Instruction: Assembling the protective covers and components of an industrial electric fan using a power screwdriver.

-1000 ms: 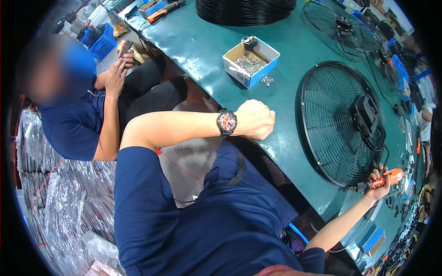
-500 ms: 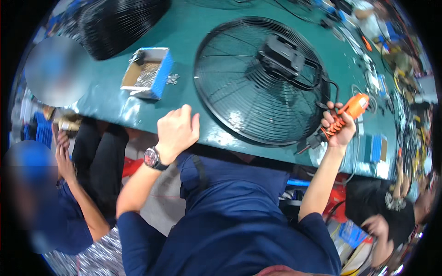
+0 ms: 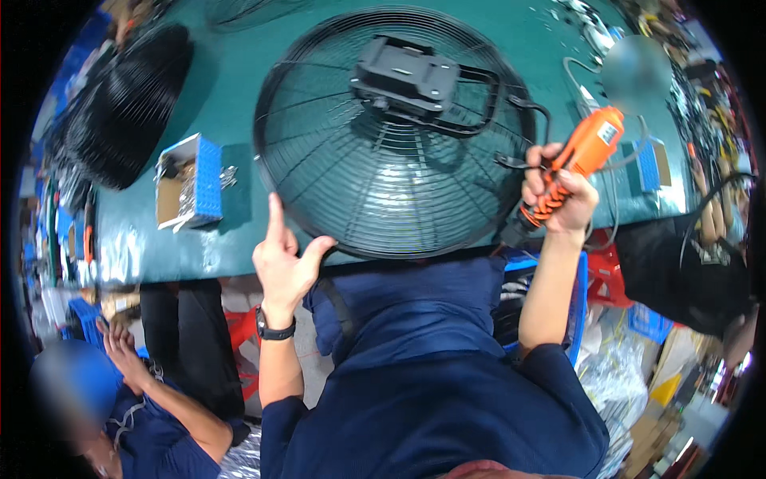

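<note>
A round black wire fan grille (image 3: 375,199) lies on the green table (image 3: 231,255) in front of me, with a black motor housing (image 3: 405,78) and a bracket on top. My left hand (image 3: 286,267) is at the grille's near left edge, index finger stretched to the rim and thumb spread; it holds nothing. Whether the fingertip touches the rim I cannot tell. My right hand (image 3: 562,198) is wrapped round an orange electric screwdriver (image 3: 589,144), beside the grille's right edge, its black end pointing down toward the table edge. A short black cable (image 3: 541,112) hangs from the bracket.
A blue-and-white box (image 3: 199,180) of small metal parts stands left of the grille, some parts spilled beside it. Another black wire grille (image 3: 132,104) lies further left. A blue box (image 3: 650,166) and a grey cord (image 3: 618,164) are at the right. People sit on both sides.
My left hand has opened its fingers and reached to the grille's edge. The screwdriver in my right hand has come up slightly. The whole view has shifted, so the table things appear further left.
</note>
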The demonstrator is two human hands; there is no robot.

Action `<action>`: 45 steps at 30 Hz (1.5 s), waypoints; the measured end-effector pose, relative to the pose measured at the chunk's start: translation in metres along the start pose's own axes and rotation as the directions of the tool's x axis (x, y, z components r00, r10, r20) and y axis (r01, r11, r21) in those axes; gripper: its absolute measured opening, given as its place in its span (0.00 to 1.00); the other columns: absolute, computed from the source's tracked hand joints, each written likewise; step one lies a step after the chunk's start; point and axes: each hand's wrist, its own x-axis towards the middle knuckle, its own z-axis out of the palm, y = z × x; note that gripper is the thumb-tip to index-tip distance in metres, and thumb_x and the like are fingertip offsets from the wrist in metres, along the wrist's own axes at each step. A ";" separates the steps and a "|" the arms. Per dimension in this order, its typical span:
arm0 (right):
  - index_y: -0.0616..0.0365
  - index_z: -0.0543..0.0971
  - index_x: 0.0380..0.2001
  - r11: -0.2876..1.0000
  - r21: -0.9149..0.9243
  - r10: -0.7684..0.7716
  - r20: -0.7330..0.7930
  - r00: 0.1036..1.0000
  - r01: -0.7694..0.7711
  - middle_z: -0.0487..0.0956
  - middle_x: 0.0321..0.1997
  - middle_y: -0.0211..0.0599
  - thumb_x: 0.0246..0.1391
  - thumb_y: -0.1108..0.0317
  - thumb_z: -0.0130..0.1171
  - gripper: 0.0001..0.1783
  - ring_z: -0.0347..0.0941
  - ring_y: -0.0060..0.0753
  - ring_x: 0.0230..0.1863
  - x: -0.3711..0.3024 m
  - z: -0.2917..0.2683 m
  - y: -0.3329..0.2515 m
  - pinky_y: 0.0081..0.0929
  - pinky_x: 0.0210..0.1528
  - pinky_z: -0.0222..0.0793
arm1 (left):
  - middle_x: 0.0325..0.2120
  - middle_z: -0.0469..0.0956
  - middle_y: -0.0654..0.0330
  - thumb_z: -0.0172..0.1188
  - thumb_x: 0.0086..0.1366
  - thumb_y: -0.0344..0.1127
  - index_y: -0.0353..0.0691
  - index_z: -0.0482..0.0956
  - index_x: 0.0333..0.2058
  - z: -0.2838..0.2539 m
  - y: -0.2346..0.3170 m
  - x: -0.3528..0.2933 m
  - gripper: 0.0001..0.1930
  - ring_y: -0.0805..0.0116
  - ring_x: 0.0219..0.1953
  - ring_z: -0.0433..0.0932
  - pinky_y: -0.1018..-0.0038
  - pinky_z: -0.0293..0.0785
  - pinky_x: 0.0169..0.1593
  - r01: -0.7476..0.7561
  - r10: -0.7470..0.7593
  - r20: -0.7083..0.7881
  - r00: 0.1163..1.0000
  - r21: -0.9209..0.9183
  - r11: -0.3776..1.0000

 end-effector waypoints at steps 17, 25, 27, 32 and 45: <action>0.64 0.73 0.42 0.948 0.317 -0.057 0.277 0.959 -0.035 0.69 0.53 0.64 0.42 0.70 0.55 0.20 0.71 0.35 0.22 -0.006 -0.027 0.012 0.30 0.24 0.73 | 0.11 0.51 0.71 0.71 0.42 0.32 0.31 0.53 0.63 0.005 0.000 -0.004 0.50 0.81 0.16 0.50 0.80 0.49 0.21 0.189 -0.185 0.042 0.982 -0.143 0.971; 0.64 0.73 0.41 0.948 0.302 0.003 0.304 0.953 -0.100 0.67 0.55 0.62 0.45 0.71 0.53 0.17 0.71 0.35 0.21 -0.011 -0.033 0.011 0.32 0.24 0.72 | 0.13 0.50 0.74 0.75 0.44 0.44 0.31 0.52 0.64 0.008 -0.010 -0.001 0.53 0.83 0.17 0.49 0.82 0.46 0.21 0.103 -0.103 0.012 0.995 -0.248 0.963; 0.64 0.72 0.41 0.944 0.319 -0.021 0.322 0.946 -0.088 0.67 0.55 0.62 0.45 0.71 0.53 0.17 0.70 0.34 0.21 -0.012 -0.032 0.010 0.32 0.23 0.72 | 0.14 0.50 0.75 0.74 0.45 0.42 0.31 0.53 0.64 0.009 -0.011 -0.001 0.51 0.83 0.17 0.49 0.82 0.46 0.21 0.142 -0.140 0.025 0.990 -0.250 0.958; 0.65 0.73 0.40 0.938 0.330 -0.005 0.322 0.947 -0.107 0.67 0.55 0.61 0.45 0.71 0.52 0.16 0.70 0.32 0.22 -0.011 -0.033 0.009 0.31 0.24 0.73 | 0.14 0.51 0.75 0.73 0.47 0.37 0.33 0.54 0.64 0.009 -0.006 -0.004 0.49 0.83 0.17 0.50 0.82 0.46 0.21 0.114 -0.123 -0.019 0.992 -0.259 0.959; 0.65 0.72 0.42 0.963 0.252 0.016 0.282 0.959 -0.091 0.69 0.54 0.57 0.43 0.67 0.55 0.21 0.65 0.28 0.20 -0.007 -0.034 0.016 0.29 0.20 0.68 | 0.13 0.54 0.74 0.75 0.42 0.40 0.31 0.56 0.62 0.000 0.007 -0.006 0.51 0.84 0.16 0.51 0.83 0.51 0.19 0.198 -0.201 -0.008 0.979 -0.140 0.970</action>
